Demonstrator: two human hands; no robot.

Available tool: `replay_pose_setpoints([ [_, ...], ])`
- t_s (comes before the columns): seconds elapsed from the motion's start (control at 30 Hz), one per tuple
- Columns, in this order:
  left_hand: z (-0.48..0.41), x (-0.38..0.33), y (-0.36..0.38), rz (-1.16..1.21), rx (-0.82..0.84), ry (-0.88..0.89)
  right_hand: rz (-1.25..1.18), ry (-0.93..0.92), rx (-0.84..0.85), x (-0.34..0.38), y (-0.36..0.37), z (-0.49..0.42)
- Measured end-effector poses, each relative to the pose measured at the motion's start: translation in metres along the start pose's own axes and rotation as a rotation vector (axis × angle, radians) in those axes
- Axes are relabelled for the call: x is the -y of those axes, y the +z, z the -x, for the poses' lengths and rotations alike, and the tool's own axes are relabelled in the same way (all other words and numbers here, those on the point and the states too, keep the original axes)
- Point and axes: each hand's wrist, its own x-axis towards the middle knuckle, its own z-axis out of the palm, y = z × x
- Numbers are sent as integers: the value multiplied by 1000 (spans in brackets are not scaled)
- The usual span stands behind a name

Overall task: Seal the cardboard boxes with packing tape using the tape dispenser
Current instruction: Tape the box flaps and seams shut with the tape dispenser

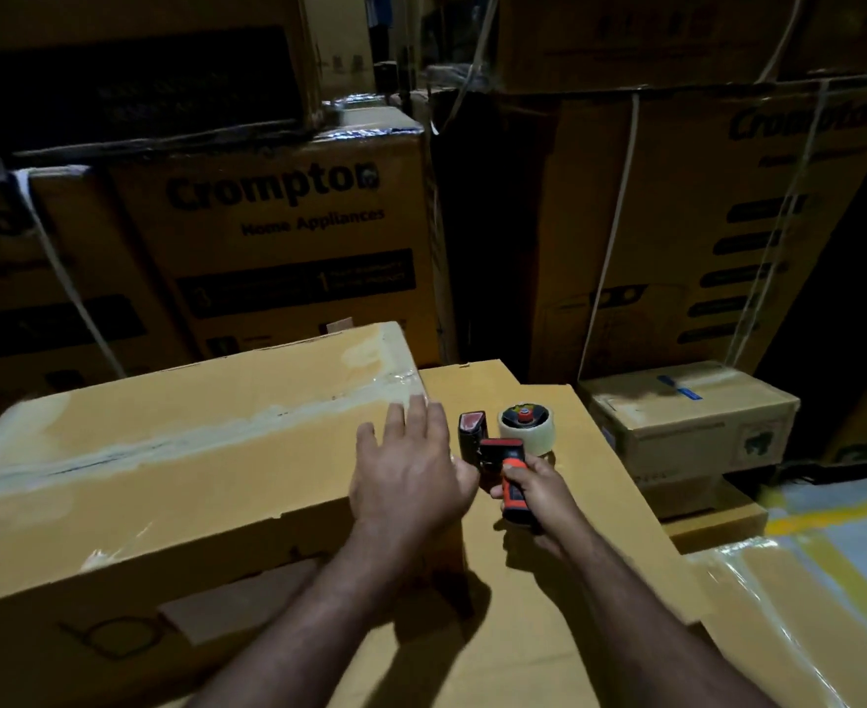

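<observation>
1. The left hand (411, 467) reaches forward with its back upward and its fingers straight and slightly spread. It lies over the right end of the long cardboard box (165, 452). Whether the palm presses the board cannot be told.
2. The right hand (536, 495) curls round the orange-and-black handle of the tape dispenser (497, 449), thumb on top. The dispenser sits just right of the left hand, and its head points away from the person.
3. The roll of clear tape (525, 429) is mounted at the far end of the dispenser, above the lower flat box (564, 580), on which the long box rests.
4. The long box is closed, with a glossy clear strip running along its top seam to the far right corner.
5. A small box (692, 421), also closed, stands to the right with a short blue strip on top.
6. The stacked cartons (278, 237) behind read "Crompton" and "Home Appliances". The smaller print is too blurred to read. A tilted carton (727, 222) on the right shows the same brand name.
</observation>
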Motion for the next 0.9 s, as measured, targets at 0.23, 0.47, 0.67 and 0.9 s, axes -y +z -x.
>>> replay_pose_setpoints([
  [0.23,26,47,-4,-84,102,213,545,-32,-31,-28,9,-49],
  [0.47,23,67,-11,79,147,274,917,-284,-192,48,52,-14],
  [0.67,20,76,-17,139,273,332,515,-548,14,55,117,91],
  [0.9,-52,100,-49,613,159,139,740,-675,-223,28,128,98],
])
